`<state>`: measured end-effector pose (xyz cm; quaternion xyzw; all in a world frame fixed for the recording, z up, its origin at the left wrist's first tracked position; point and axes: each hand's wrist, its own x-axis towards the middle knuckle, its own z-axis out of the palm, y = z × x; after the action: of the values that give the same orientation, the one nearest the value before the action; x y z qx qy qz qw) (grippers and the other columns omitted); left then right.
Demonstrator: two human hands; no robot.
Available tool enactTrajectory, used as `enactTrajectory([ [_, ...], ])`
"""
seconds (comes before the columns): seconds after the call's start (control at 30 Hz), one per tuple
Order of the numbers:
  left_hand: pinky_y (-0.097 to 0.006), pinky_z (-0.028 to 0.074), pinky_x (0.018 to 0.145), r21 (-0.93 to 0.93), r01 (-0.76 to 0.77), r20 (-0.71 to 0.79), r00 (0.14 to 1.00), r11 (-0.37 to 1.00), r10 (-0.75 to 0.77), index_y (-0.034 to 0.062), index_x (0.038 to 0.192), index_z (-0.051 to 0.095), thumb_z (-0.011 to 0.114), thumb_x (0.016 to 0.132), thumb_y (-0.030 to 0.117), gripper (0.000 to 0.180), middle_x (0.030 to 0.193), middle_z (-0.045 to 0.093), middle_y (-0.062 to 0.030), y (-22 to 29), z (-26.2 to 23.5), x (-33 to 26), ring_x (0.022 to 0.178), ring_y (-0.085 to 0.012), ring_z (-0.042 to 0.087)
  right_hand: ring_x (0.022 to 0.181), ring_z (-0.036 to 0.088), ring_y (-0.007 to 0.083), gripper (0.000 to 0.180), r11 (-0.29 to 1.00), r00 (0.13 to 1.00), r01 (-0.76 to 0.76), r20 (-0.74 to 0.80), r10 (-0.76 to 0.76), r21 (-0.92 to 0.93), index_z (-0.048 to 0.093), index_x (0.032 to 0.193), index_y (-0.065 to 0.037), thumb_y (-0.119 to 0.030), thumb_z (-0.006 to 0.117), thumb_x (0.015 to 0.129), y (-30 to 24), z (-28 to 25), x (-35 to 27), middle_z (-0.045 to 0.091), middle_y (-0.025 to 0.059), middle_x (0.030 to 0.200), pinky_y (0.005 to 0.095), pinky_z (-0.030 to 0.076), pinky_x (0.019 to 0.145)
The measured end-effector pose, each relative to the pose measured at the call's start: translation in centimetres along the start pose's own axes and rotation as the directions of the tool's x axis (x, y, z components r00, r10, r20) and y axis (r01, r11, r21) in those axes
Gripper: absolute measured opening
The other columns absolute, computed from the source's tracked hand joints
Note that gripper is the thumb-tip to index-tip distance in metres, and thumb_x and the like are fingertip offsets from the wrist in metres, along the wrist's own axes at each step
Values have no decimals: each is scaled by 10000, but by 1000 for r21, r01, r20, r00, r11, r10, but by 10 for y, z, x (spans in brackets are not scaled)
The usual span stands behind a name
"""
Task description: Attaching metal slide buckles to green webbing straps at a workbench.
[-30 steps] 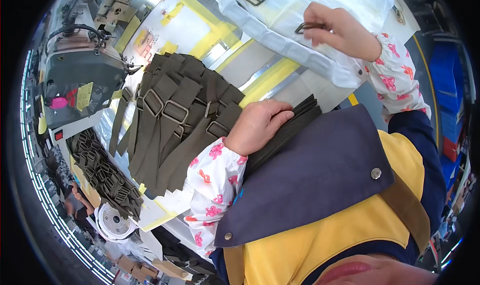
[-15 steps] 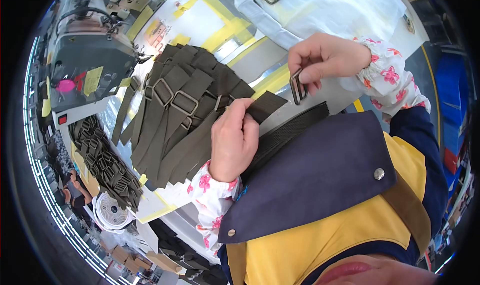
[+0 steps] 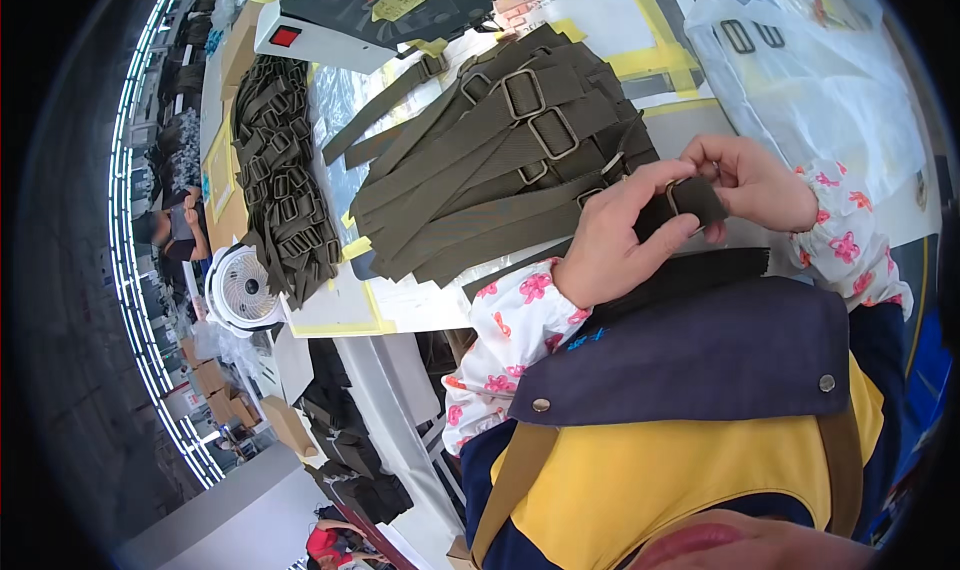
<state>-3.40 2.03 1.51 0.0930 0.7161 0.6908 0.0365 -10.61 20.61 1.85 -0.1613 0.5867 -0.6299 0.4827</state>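
A dark olive webbing strap (image 3: 708, 202) runs between my two hands, threaded through a metal slide buckle (image 3: 672, 198). My left hand (image 3: 612, 245) pinches the buckle and strap between thumb and fingers. Curled around the strap's short end is my right hand (image 3: 768, 185), its fingertips partly hidden behind the webbing. Just left of my hands spreads a fanned pile of olive straps (image 3: 450, 205), several with metal buckles on them. Dark webbing (image 3: 715, 267) lies below my hands, along the table's near edge by my apron.
A clear plastic bag (image 3: 820, 100) with loose buckles (image 3: 738, 37) lies at the far right. Left of the pile are a bundle of buckled straps (image 3: 285, 185) and a white fan (image 3: 243, 288). A grey machine (image 3: 385, 15) stands at the far left. People are in the background.
My right hand has brought the buckle to the strap end at my left hand, and the strap now passes through it. The view has turned, shifting the pile rightward.
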Motion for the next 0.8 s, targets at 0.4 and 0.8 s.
enactTrajectory([
  [0.4,-290,372,680,449,-279,98,960,849,264,81,873,631,647,713,7,178,737,594,-24,15,-15,-6,652,-195,548,657,569,66,97,991,988,62,-131,-77,-115,463,918,-6,-77,520,885,17,8,16,552,24,759,200,480,575],
  [0.8,-308,413,571,587,-118,-94,973,801,212,40,908,583,628,756,-13,167,710,590,-90,-21,-14,-12,583,-237,533,689,619,96,120,969,986,122,-81,-143,-217,450,905,1,-48,545,851,17,25,17,566,56,781,204,498,584],
])
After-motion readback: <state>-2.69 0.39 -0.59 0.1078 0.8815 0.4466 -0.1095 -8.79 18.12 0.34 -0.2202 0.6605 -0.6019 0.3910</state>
